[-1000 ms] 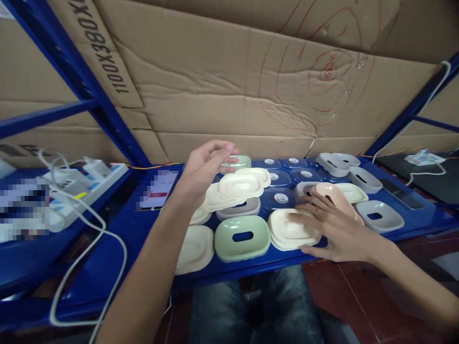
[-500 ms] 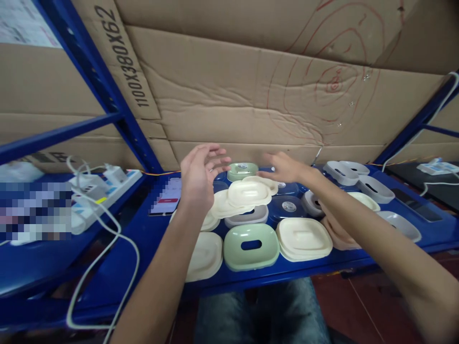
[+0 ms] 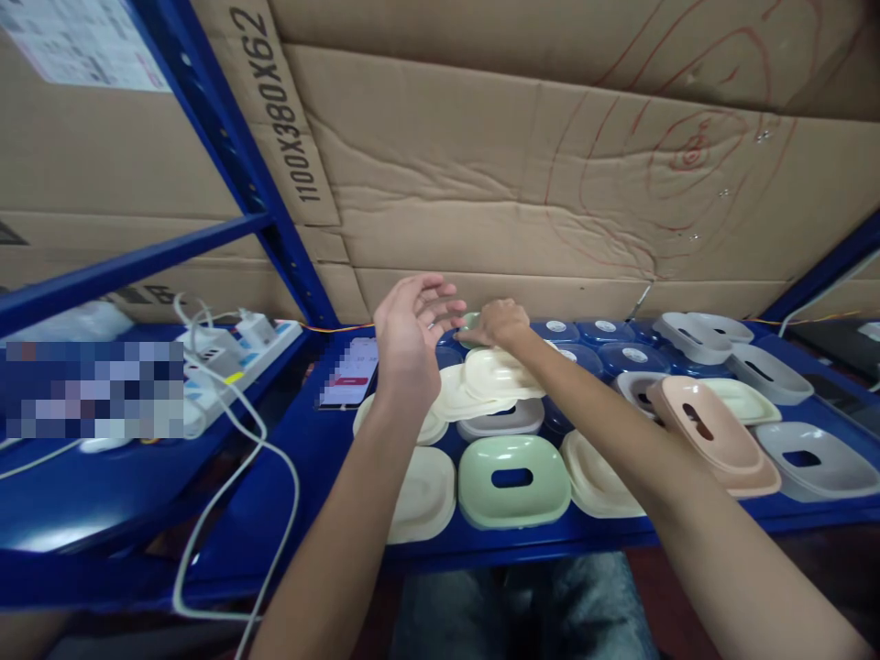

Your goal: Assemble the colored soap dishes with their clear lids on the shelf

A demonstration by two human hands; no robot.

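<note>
My left hand (image 3: 414,344) is raised over the left part of the blue shelf, fingers apart and slightly curled, holding nothing. My right hand (image 3: 503,324) reaches to the back, its fingers over a small green dish (image 3: 470,326) that it partly hides; the fingers look bent onto the dish's edge. Just in front lie overlapping cream lids (image 3: 499,374) on top of a grey dish (image 3: 501,420). Nearer the front edge are a green dish with an oval slot (image 3: 514,480), a cream lid (image 3: 426,495) to its left and stacked cream lids (image 3: 595,472) to its right, partly under my right forearm.
Pink dishes (image 3: 711,426) and grey dishes (image 3: 818,458) lie on the right. Clear blue-looking covers (image 3: 629,357) stand behind. At left are a phone (image 3: 349,371), a power strip (image 3: 268,357) and a looping white cable (image 3: 292,477). Cardboard (image 3: 481,183) backs the shelf.
My right hand has moved left onto the small green dish at the back. The view has shifted, so most things appear further right. My left hand keeps its raised, open pose.
</note>
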